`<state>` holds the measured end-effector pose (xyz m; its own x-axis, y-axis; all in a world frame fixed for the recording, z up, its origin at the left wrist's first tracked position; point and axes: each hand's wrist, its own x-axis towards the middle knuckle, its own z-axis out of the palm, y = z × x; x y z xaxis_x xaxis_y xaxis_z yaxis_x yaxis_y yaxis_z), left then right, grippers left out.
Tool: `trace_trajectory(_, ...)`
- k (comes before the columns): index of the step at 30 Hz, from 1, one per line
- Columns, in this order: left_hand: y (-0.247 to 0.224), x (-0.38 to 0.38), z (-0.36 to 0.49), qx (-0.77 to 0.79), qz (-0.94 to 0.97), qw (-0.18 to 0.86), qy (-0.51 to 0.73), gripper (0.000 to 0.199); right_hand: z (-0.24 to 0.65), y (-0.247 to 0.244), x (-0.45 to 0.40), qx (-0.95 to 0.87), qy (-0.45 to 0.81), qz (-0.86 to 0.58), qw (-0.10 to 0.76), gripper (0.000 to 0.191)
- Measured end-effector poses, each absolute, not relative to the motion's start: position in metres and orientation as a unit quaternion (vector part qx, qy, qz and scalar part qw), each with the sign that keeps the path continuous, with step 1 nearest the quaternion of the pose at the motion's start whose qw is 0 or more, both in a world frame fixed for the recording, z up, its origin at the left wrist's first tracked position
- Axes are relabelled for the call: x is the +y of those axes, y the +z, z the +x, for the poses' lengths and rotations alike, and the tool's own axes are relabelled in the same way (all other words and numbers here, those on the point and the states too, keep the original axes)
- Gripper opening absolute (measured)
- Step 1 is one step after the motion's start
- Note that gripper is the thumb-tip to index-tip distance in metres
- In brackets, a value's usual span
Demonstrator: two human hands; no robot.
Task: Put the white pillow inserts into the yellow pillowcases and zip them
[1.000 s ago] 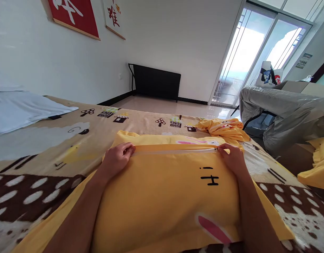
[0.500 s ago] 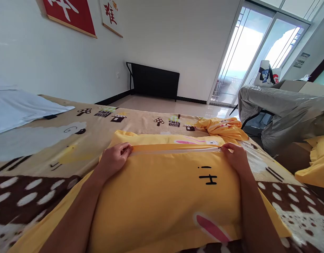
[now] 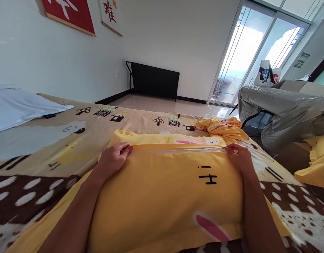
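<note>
A yellow pillowcase (image 3: 162, 196), plumped out by something inside, lies in front of me with black "Hi" lettering and a pink rabbit ear printed on it. Along its far side runs a pale zipper (image 3: 175, 151), which looks closed between my hands. My left hand (image 3: 116, 156) pinches the fabric at the zipper's left end. At the right end, the fingers of my right hand (image 3: 239, 156) are closed on a small dark zipper pull (image 3: 224, 148), mostly hidden by the fingertips.
A patterned blanket (image 3: 141, 121) spreads beneath the pillowcase. Crumpled yellow cloth (image 3: 222, 127) lies beyond it on the right. White cloth (image 3: 22, 107) rests at far left. Plastic-wrapped furniture (image 3: 288, 105) and more yellow fabric (image 3: 317, 160) stand to the right.
My right hand has slid a little to the right along the zipper, the pull moving with it. The left hand keeps its place on the fabric.
</note>
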<state>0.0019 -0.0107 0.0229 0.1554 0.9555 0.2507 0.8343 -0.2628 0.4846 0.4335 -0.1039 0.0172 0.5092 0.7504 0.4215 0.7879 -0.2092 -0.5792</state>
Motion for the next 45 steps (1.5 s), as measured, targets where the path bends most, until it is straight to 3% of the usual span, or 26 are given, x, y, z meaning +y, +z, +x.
trace_trajectory(9, 0.018, -0.007, 0.000, 0.595, 0.751, 0.123, 0.259, 0.031, 0.451, 0.010, -0.101, -0.442, -0.029, -0.823, 0.356, 0.027)
trace_trajectory(16, 0.017, -0.005, -0.001, 0.598, 0.751, 0.121, 0.252, 0.032, 0.454, 0.005, -0.100, -0.462, -0.053, -0.796, 0.387, 0.023)
trace_trajectory(24, 0.020, -0.007, 0.001, 0.607, 0.751, 0.117, 0.233, 0.028, 0.445, 0.014, -0.103, -0.467, -0.004, -0.799, 0.379, 0.027)
trace_trajectory(31, 0.039, -0.029, 0.014, 0.608, 0.760, -0.014, 0.228, 0.025, 0.439, 0.010, -0.098, -0.479, 0.003, -0.812, 0.334, 0.017)
trace_trajectory(37, 0.068, -0.087, 0.081, 0.451, 0.846, -0.034, 0.282, 0.028, 0.442, 0.012, -0.099, -0.475, 0.028, -0.803, 0.358, 0.014)
trace_trajectory(45, 0.096, -0.095, 0.237, 0.295, 0.934, -0.032, 0.197, 0.025, 0.456, 0.012, -0.104, -0.496, 0.072, -0.739, 0.450, 0.018)
